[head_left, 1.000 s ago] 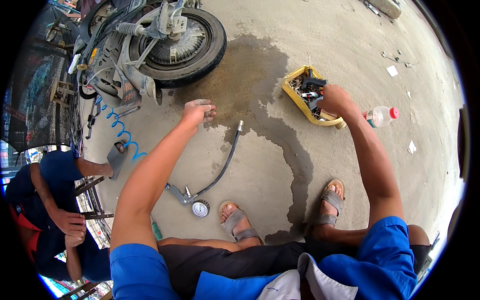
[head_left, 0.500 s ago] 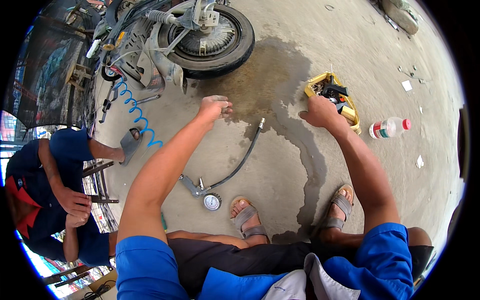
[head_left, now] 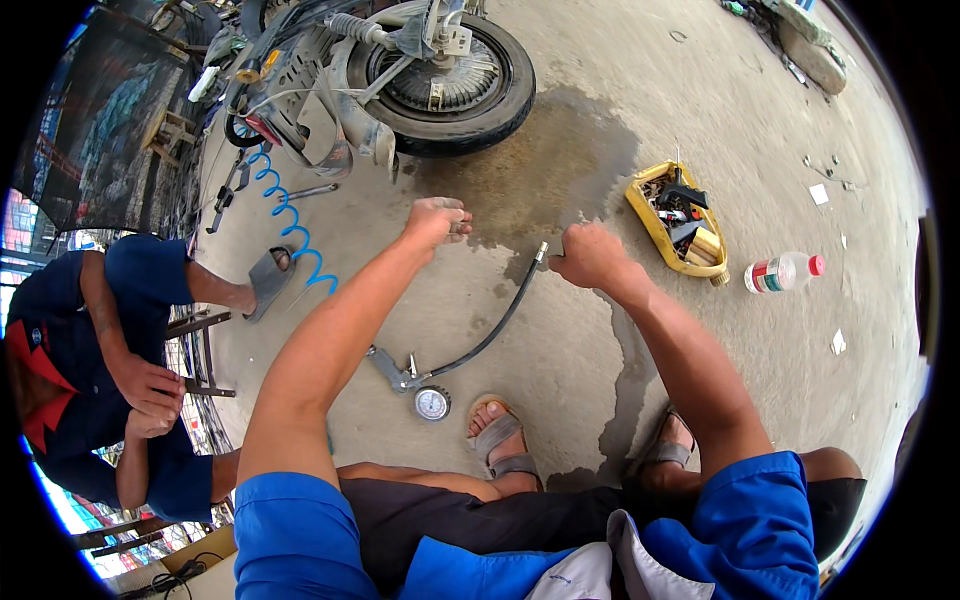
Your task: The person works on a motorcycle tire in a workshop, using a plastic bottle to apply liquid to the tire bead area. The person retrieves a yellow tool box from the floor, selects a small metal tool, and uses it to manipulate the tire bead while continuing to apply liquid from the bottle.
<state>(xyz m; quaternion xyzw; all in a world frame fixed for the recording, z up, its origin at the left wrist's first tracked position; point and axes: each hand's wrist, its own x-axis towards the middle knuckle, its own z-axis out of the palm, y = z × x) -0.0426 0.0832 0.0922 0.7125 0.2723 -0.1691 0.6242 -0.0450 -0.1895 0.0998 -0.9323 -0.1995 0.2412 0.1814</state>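
My left hand (head_left: 438,222) is in the air over the wet patch, its fingers curled in. Whatever it holds, if anything, is hidden. To its right is my right hand (head_left: 592,255), also closed, with its palm side out of sight. Close to its thumb is the metal end of a black hose, which belongs to a tire inflator (head_left: 395,372) lying on the ground with a round pressure gauge (head_left: 432,403). Neither hand visibly grips that hose. Beyond my hands lies a motorbike on its side, its wheel (head_left: 515,105) towards me.
A yellow tool container (head_left: 650,232) cut from a jug holds several tools on the right. Beside it lies a clear bottle with a red cap (head_left: 790,272). A coiled blue air hose (head_left: 290,215) runs on the left, near a seated person's sandal (head_left: 270,285).
My right hand has come away from the yellow container, moving left to near the hose end. My left hand has stayed nearly in place, and the view has shifted slightly.
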